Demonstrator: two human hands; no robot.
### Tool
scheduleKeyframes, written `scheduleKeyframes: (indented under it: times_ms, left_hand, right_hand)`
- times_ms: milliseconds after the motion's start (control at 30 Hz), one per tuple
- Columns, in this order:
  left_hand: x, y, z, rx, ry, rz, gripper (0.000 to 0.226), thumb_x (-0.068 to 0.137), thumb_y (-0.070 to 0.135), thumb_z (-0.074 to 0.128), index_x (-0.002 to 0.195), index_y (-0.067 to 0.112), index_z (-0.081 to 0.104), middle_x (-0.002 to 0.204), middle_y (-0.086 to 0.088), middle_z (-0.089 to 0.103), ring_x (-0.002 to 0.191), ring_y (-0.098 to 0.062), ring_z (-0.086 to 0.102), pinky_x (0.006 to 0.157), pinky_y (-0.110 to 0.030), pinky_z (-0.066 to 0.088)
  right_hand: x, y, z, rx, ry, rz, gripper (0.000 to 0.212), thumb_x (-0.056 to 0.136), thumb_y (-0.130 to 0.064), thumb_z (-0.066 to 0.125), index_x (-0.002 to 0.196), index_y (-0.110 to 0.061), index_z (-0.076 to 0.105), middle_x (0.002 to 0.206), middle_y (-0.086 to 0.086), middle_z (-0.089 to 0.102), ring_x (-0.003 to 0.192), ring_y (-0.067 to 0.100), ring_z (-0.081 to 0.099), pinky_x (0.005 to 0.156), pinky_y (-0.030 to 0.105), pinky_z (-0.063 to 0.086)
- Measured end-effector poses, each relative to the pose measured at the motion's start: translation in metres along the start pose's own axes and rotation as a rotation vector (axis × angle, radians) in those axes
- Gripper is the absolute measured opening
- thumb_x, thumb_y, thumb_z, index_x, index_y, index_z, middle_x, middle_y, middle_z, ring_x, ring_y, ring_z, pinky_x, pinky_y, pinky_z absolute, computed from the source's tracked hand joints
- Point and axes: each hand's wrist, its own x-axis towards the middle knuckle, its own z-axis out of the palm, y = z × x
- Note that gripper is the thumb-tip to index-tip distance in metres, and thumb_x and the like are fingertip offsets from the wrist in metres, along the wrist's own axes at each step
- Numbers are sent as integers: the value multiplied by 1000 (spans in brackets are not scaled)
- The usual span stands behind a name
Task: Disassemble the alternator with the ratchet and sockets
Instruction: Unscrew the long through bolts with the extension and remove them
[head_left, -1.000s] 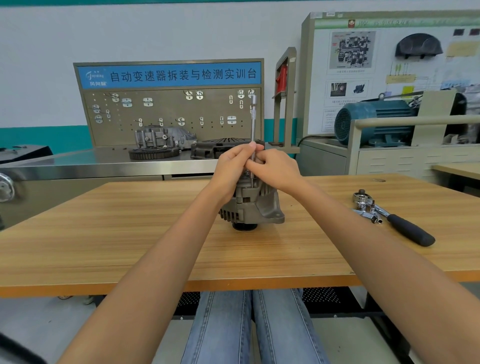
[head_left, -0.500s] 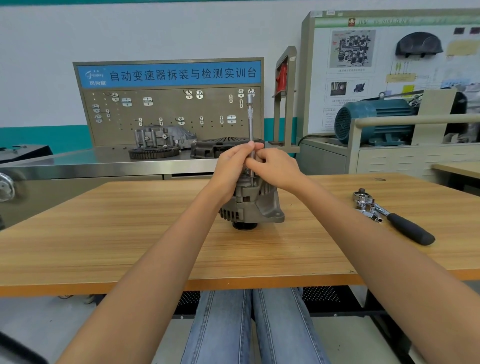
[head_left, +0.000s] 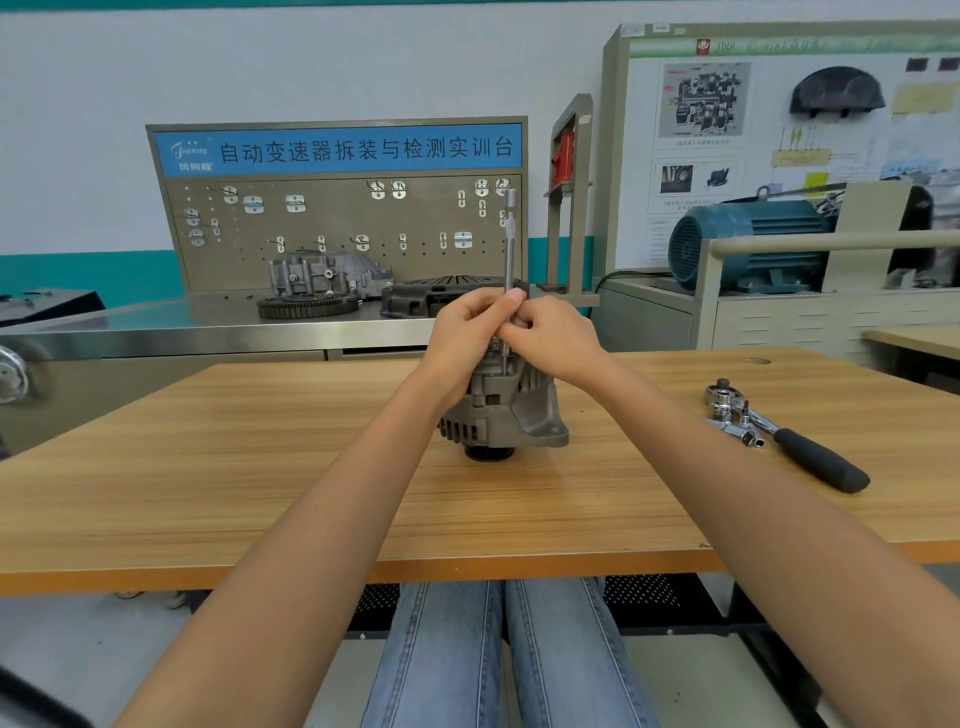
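While both forearms reach forward over the near edge of the wooden table (head_left: 260, 493), the two hands meet on top of the alternator (head_left: 506, 415), which stands on its pulley end near the middle of the table. The left hand (head_left: 462, 338) is closed around the lower part of a long extension bar (head_left: 510, 244), with the thumb pressed against the shaft. The right hand (head_left: 558, 338) is curled against the same bar from the other side; its fingers seem to pinch the shaft just above the housing, but the contact is partly hidden by the knuckles. The bar stands upright, and its square top end is free, with no handle attached.

To the right, well apart from the alternator, the ratchet (head_left: 795, 441) lies flat with its black grip pointing toward the near right corner. A few loose sockets (head_left: 737, 431) lie touching its head.

Farther back stands a metal workbench (head_left: 156, 332) with a gear ring, a grey casting and a black housing on it, and behind them a pegboard with a blue sign. A blue-green motor (head_left: 748, 239) sits at the far right.

I judge that the step in hand is to turn a fastener on the rear of the alternator by fingers through the bar. Whether the fastener is already loose I cannot tell. The next move probably calls for keeping the bar straight on the fastener, and for one hand to hold the housing against turning.
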Motion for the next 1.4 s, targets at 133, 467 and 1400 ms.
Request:
scheduleKeyframes:
  times_ms: [133, 467, 1400]
  left_hand:
    - [2, 1, -1, -40, 17, -11, 18, 97, 27, 54, 94, 21, 71, 87, 3, 71, 89, -8, 65, 82, -24, 50]
    - [2, 0, -1, -49, 25, -26, 14, 94, 21, 58, 97, 15, 70, 86, 1, 70, 89, -11, 65, 83, -25, 51]
    - [5, 0, 0, -41, 58, -27, 6, 92, 21, 63, 86, 18, 65, 79, 3, 66, 84, -13, 63, 84, -31, 50]
  right_hand:
    - [-2, -3, -2, 1, -26, -19, 42, 93, -38, 50, 55, -27, 38, 48, -10, 38, 45, 2, 38, 49, 21, 25]
    - [-2, -4, -1, -31, -6, 2, 37, 90, -35, 51, 57, -25, 38, 51, -10, 38, 50, 5, 38, 49, 22, 26]
    - [-2, 0, 1, -51, 28, -2, 42, 93, -38, 48, 54, -25, 41, 49, -10, 42, 51, 5, 43, 51, 24, 32]
